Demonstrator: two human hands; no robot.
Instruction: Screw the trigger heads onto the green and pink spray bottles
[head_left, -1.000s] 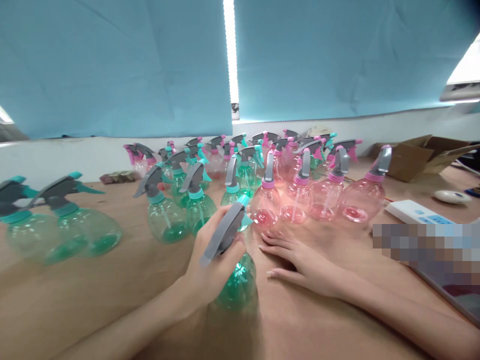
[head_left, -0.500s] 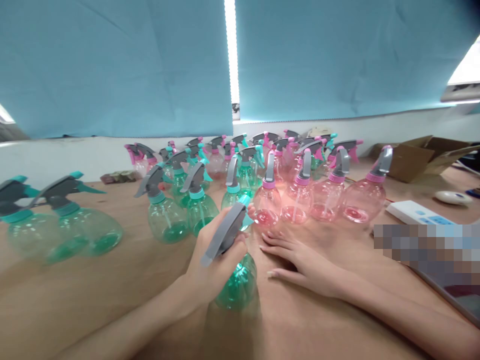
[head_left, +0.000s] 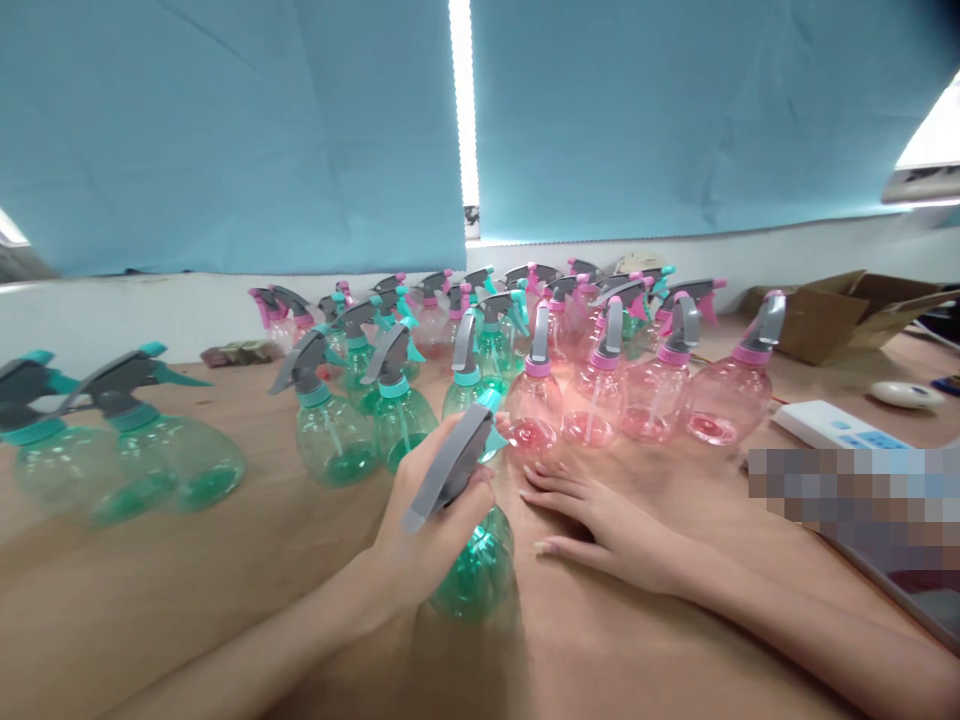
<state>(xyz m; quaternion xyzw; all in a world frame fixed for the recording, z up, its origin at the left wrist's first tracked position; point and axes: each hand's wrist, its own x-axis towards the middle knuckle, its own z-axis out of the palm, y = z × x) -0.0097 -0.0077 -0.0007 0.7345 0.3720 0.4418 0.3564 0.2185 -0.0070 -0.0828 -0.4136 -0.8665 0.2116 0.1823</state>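
Note:
My left hand (head_left: 420, 530) is wrapped around the neck of a green spray bottle (head_left: 476, 565) with a grey trigger head, standing on the wooden table (head_left: 262, 560) in front of me. Beside it, my right hand (head_left: 600, 520) lies flat on the table with its fingers stretched out, holding nothing. Just beyond both hands stand a row of green spray bottles (head_left: 330, 425) and a row of pink spray bottles (head_left: 600, 395). More bottles of both colours crowd behind them.
Two more green bottles (head_left: 150, 450) stand at the far left. An open cardboard box (head_left: 840, 310) sits at the back right. A white power strip (head_left: 832, 425) and a white mouse (head_left: 904, 392) lie at the right. Blue blinds cover the window behind.

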